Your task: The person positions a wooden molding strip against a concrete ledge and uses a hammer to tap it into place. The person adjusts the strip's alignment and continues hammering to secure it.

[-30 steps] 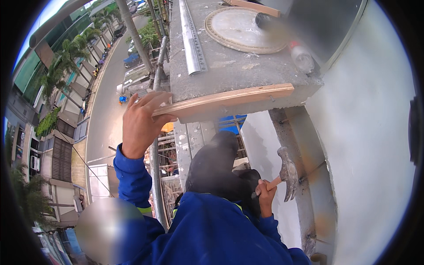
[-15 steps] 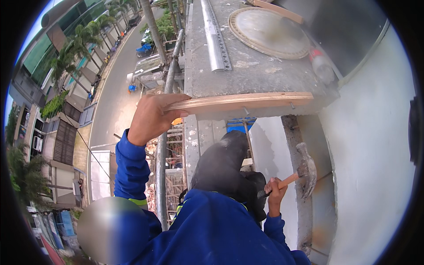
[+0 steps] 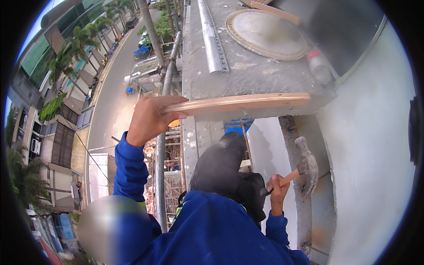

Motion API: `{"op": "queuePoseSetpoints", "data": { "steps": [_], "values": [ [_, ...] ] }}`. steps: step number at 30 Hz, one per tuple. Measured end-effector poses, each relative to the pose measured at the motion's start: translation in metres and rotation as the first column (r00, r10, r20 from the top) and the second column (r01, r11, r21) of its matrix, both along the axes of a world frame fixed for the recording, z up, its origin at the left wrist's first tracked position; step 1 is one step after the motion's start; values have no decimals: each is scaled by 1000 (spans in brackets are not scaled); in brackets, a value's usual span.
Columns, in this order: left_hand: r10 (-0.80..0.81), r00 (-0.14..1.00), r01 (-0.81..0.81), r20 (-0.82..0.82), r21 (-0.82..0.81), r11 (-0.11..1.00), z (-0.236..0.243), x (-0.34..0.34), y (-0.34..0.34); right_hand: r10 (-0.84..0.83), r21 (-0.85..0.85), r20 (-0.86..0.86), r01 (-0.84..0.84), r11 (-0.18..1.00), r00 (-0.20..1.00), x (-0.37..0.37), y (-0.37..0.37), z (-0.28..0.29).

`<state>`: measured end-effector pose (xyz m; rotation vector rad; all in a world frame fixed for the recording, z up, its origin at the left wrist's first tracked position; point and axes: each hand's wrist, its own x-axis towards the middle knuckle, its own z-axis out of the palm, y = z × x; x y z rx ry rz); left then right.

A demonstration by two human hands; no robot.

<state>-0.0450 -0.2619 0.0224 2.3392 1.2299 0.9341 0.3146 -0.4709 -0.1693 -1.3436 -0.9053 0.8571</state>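
My left hand grips the left end of a plywood strip, thumb below and fingers over the top. The strip lies along the near edge of a concrete ledge. Two nails stick out of its near face, one about mid-length and one closer to the right end. In my right hand is a claw hammer, held by its wooden handle with dark grip. The hammer's head is off to the right, below the strip and apart from the nails.
On the ledge lie a perforated metal profile, a round dusty lid and a plastic bottle. A pale wall rises at the right. Scaffold pipes stand at the left, with a street far below.
The hammer head has tilted slightly in my right hand. My left hand keeps its hold on the plywood strip. The whole view has shifted a little.
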Motion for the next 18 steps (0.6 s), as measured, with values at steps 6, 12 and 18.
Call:
{"op": "queuePoseSetpoints", "data": {
  "steps": [6,12,18],
  "values": [
    [70,996,-73,-49,-51,996,5,4,-6,79,23,109,-82,996,991,38,36,118],
    [103,994,-93,-34,222,971,-5,4,-11,200,-73,328,-186,980,923,44,124,248],
    [184,983,-179,17,338,924,-19,2,-13,52,-50,950,-14,999,307,37,289,282]
  ]
}}
